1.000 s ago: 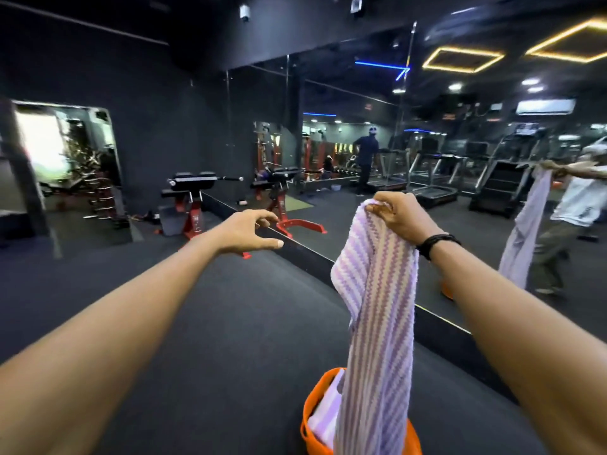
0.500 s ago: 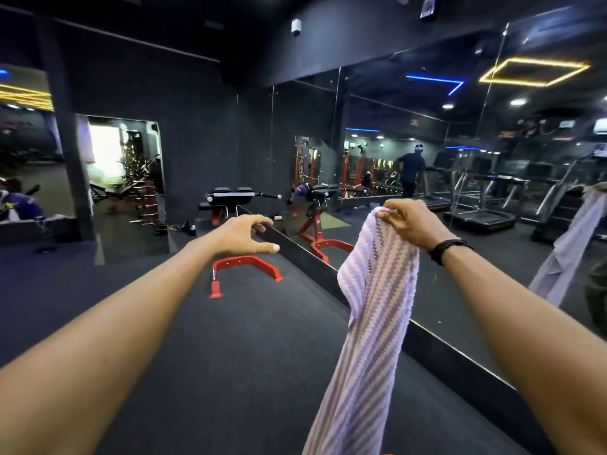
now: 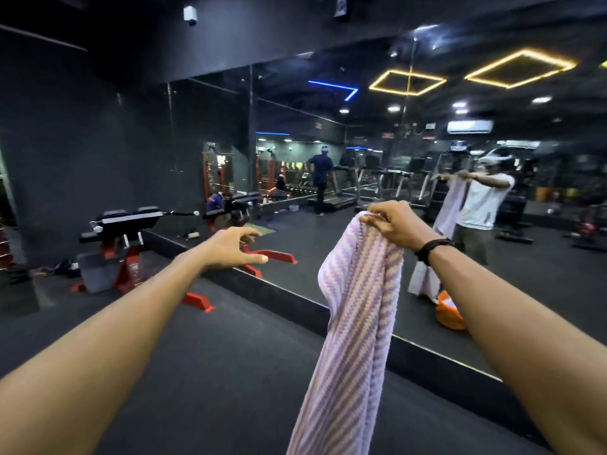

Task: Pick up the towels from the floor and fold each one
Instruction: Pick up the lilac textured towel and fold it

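Observation:
A purple and cream striped towel point(image 3: 354, 326) hangs down in front of me from chest height to below the frame's bottom edge. My right hand point(image 3: 392, 224) pinches its top corner, a black band on the wrist. My left hand point(image 3: 235, 246) is stretched out to the left of the towel, about a hand's width away, holding nothing, its thumb and fingers spread and slightly bent. Both arms are extended forward.
A wall mirror point(image 3: 427, 192) runs along the dark floor ahead, with a low black ledge point(image 3: 285, 300) at its base. It reflects me and an orange basket point(image 3: 448, 315). A red and black exercise bench point(image 3: 124, 231) stands at the left. Dark carpet point(image 3: 213, 372) lies below.
The view has swung and lifted, so the orange basket under the towel has left the frame and shows only in the mirror. My hands keep the same pose, the right still holding the towel.

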